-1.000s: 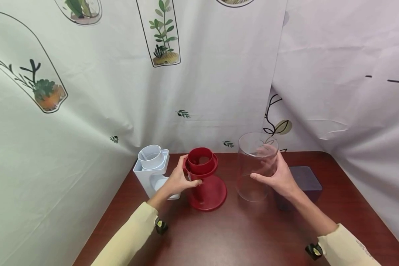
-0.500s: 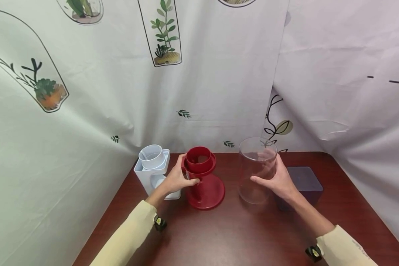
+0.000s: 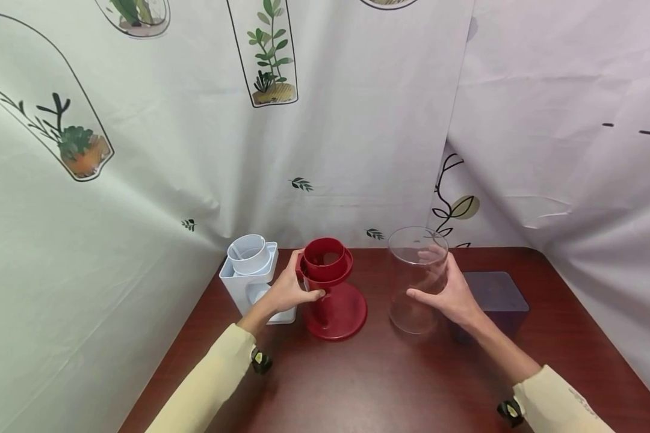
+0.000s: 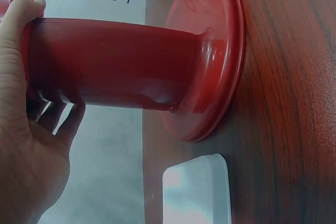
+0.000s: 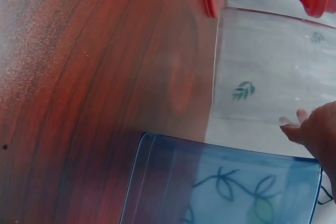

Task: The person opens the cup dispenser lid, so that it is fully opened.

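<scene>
A red stand [image 3: 336, 316] with a round base, a thick column and a cup-like top stands upright on the table. My left hand [image 3: 288, 290] grips it just under the top; in the left wrist view the thumb lies over the upper rim and fingers show below the column [image 4: 110, 64]. To its right is a tall clear cylinder [image 3: 414, 300], upright, its wall see-through. My right hand [image 3: 454, 294] holds the cylinder's right side near the top, thumb in front and fingers behind. Whether the cylinder's bottom touches the table, I cannot tell.
At the back left stands a white holder [image 3: 249, 273] with a round cup in its top, beside my left hand. A see-through bluish-purple box [image 3: 495, 291] sits right of the cylinder, partly behind my right forearm. White printed cloth [image 3: 346, 150] hangs along the table's back and sides.
The clear cylinder has moved slightly left and toward me with my right hand. My left hand and the red stand have barely shifted.
</scene>
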A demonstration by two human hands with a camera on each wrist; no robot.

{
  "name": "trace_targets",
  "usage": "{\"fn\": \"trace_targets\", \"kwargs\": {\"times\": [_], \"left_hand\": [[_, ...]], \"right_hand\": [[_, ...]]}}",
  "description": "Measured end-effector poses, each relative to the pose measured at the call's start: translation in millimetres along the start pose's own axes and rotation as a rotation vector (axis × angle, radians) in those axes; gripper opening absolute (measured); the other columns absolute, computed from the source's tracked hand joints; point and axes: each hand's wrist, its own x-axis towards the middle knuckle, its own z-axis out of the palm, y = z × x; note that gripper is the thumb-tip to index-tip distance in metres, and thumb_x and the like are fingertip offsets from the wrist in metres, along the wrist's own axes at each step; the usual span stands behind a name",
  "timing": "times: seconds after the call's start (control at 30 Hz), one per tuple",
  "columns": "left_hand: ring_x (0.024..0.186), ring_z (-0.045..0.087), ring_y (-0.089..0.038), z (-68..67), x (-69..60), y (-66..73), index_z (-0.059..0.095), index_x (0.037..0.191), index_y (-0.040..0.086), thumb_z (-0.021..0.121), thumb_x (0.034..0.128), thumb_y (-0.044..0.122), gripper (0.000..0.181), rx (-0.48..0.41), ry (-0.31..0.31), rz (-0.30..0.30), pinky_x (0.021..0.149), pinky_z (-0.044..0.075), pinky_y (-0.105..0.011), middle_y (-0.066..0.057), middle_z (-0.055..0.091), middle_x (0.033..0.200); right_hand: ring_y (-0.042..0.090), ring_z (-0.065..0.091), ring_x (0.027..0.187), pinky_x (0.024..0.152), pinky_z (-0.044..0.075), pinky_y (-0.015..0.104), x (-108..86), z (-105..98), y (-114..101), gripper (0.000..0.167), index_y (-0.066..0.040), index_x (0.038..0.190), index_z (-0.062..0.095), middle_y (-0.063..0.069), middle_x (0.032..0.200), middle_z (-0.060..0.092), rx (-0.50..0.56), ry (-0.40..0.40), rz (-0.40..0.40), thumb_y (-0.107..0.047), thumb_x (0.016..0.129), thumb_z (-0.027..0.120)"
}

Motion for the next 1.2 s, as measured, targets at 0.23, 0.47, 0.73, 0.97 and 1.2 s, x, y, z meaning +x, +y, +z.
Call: {"fn": "trace_targets", "kwargs": {"times": [0.23, 0.47, 0.73, 0.97, 1.2], "left_hand": [[0.136, 0.050, -0.035, -0.3, -0.1, -0.7, 0.032, 0.156, 0.010, 0.089, 0.0757, 0.008, 0.098, 0.016, -0.001, -0.022, 0.100, 0.056, -0.056, -0.018, 0.050, 0.151], [0.136, 0.049, -0.037, 0.8, 0.6, -3.5, 0.032, 0.156, 0.009, 0.088, 0.0752, 0.007, 0.099, 0.000, 0.004, -0.015, 0.100, 0.055, -0.061, -0.019, 0.049, 0.151], [0.137, 0.049, -0.035, 1.6, 1.4, -5.8, 0.031, 0.157, 0.011, 0.089, 0.0751, 0.007, 0.100, 0.010, 0.004, -0.022, 0.101, 0.055, -0.059, -0.016, 0.049, 0.152], [0.137, 0.049, -0.036, 0.6, 1.6, -6.5, 0.030, 0.157, 0.010, 0.088, 0.0754, 0.007, 0.100, 0.006, -0.005, -0.018, 0.100, 0.056, -0.057, -0.015, 0.049, 0.152], [0.137, 0.049, -0.031, 0.2, 5.2, -21.2, 0.032, 0.156, 0.018, 0.090, 0.0741, 0.011, 0.101, 0.020, 0.001, -0.022, 0.099, 0.057, -0.055, -0.008, 0.050, 0.151]], "right_hand": [[0.005, 0.056, 0.127, 0.107, 0.041, 0.014, -1.4, 3.3, 5.0, 0.098, -0.009, 0.155, 0.038, 0.006, 0.142, 0.057, 0.012, 0.008, -0.015, 0.003, 0.075, 0.094], [0.002, 0.056, 0.127, 0.107, 0.040, 0.012, -4.5, 4.4, 8.9, 0.099, -0.005, 0.155, 0.034, 0.011, 0.145, 0.055, 0.010, 0.015, 0.009, 0.003, 0.076, 0.093], [-0.003, 0.055, 0.126, 0.106, 0.038, 0.010, -8.2, 4.5, 11.9, 0.101, -0.006, 0.157, 0.032, 0.014, 0.147, 0.055, -0.033, 0.017, 0.045, -0.002, 0.078, 0.094], [-0.003, 0.055, 0.126, 0.105, 0.036, 0.009, -9.4, 6.3, 13.7, 0.102, -0.009, 0.158, 0.031, 0.012, 0.148, 0.055, -0.043, 0.016, 0.050, -0.004, 0.078, 0.094], [-0.004, 0.054, 0.125, 0.106, 0.032, 0.009, -9.9, 8.9, 15.3, 0.102, -0.010, 0.157, 0.032, 0.008, 0.149, 0.054, -0.060, 0.025, 0.047, -0.005, 0.077, 0.095]]}}
